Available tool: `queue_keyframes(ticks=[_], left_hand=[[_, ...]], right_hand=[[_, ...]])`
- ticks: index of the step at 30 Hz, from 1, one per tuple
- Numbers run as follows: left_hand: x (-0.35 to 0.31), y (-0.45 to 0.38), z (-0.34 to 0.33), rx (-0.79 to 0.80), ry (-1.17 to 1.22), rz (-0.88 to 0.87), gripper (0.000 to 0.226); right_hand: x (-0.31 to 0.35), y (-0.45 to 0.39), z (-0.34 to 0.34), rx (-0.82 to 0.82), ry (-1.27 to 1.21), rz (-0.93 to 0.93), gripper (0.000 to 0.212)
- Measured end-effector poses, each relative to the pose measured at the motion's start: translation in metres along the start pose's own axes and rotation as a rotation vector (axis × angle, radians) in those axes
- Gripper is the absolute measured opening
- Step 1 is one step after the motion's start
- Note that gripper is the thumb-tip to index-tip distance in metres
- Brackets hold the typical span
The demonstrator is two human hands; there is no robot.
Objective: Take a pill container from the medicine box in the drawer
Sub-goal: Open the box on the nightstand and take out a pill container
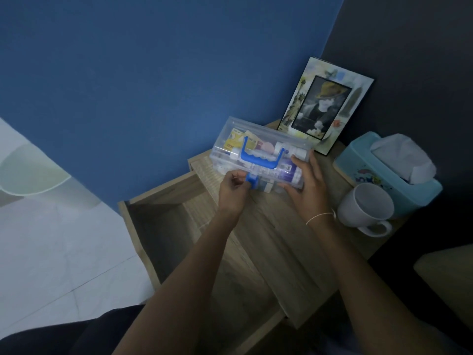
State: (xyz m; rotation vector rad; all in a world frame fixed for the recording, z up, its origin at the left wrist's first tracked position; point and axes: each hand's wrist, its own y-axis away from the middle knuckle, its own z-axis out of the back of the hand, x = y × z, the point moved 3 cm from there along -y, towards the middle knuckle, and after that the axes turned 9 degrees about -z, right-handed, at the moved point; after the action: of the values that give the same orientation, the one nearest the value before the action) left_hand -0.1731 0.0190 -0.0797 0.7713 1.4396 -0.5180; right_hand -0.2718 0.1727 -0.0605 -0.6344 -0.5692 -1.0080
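Note:
A clear plastic medicine box (pixel 266 139) with a blue handle (pixel 258 156) stands on the wooden nightstand top (pixel 276 226), lid closed. Tubes, packets and white pill containers (pixel 299 151) show through its walls. My left hand (pixel 233 192) pinches the blue latch (pixel 252 181) at the box's front. My right hand (pixel 308 187) grips the box's right end, thumb on the lid. Below and to the left, the wooden drawer (pixel 158 226) stands pulled out, its inside dark.
A white mug (pixel 364 208) stands just right of my right wrist. Behind it sits a light blue tissue box (pixel 384 170). A picture frame (pixel 325 106) leans in the corner behind the medicine box. A blue wall is to the left, white floor tiles below.

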Motion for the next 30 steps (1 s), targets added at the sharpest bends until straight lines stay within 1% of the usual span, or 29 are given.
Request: queue_keyframes(ticks=[2, 4, 5, 6, 8, 9, 10, 11, 12, 13, 15, 18, 21, 23, 25, 26, 27, 30], left_hand=[[0.000, -0.001, 0.002, 0.022, -0.054, -0.062, 0.020], [0.000, 0.002, 0.003, 0.037, -0.164, -0.124, 0.020], [0.001, 0.005, 0.005, 0.008, -0.228, -0.158, 0.023], [0.001, 0.008, 0.009, -0.057, -0.272, -0.196, 0.030], [-0.001, 0.012, 0.022, -0.235, -0.276, -0.259, 0.050], [-0.003, 0.011, 0.028, -0.283, -0.273, -0.269, 0.061], [-0.005, 0.008, 0.034, -0.281, -0.300, -0.268, 0.069], [-0.007, 0.004, 0.038, -0.237, -0.353, -0.271, 0.074], [-0.010, 0.001, 0.039, -0.179, -0.413, -0.288, 0.074], [-0.016, 0.000, 0.040, -0.127, -0.457, -0.323, 0.072], [-0.029, 0.000, 0.038, -0.092, -0.448, -0.419, 0.062], [-0.046, 0.001, 0.036, -0.131, -0.403, -0.508, 0.059], [-0.060, -0.009, 0.037, -0.139, -0.318, -0.543, 0.060], [-0.070, -0.025, 0.038, -0.086, -0.295, -0.561, 0.062], [-0.079, -0.045, 0.037, -0.026, -0.377, -0.588, 0.062], [-0.081, -0.055, 0.036, 0.009, -0.427, -0.592, 0.063], [-0.081, -0.065, 0.034, 0.058, -0.468, -0.583, 0.065], [-0.075, -0.088, 0.026, 0.226, -0.565, -0.499, 0.074]], right_hand=[[-0.001, 0.000, 0.002, 0.016, 0.011, -0.002, 0.060], [-0.002, 0.000, 0.003, 0.045, 0.003, -0.005, 0.060], [-0.003, 0.001, 0.004, 0.057, -0.012, -0.002, 0.060], [-0.005, 0.001, 0.005, 0.070, -0.032, 0.000, 0.060], [-0.008, 0.003, 0.006, 0.083, -0.093, -0.021, 0.061], [-0.010, 0.006, 0.005, 0.092, -0.173, -0.064, 0.065], [-0.011, 0.009, 0.003, 0.088, -0.280, -0.135, 0.071], [-0.010, 0.014, 0.002, 0.072, -0.398, -0.218, 0.078], [-0.010, 0.019, 0.000, 0.046, -0.490, -0.289, 0.084], [-0.010, 0.023, -0.002, 0.023, -0.549, -0.334, 0.085], [-0.007, 0.028, -0.003, -0.016, -0.517, -0.329, 0.075], [0.001, 0.024, 0.006, -0.146, -0.485, -0.317, 0.061], [0.015, 0.006, 0.023, -0.284, -0.623, -0.264, 0.040], [0.024, -0.008, 0.033, -0.381, -0.677, -0.213, 0.027], [0.027, -0.019, 0.037, -0.428, -0.574, -0.170, 0.022], [0.027, -0.025, 0.037, -0.409, -0.519, -0.164, 0.026], [0.027, -0.031, 0.035, -0.355, -0.491, -0.164, 0.035], [0.024, -0.046, 0.023, -0.170, -0.385, -0.163, 0.065]])
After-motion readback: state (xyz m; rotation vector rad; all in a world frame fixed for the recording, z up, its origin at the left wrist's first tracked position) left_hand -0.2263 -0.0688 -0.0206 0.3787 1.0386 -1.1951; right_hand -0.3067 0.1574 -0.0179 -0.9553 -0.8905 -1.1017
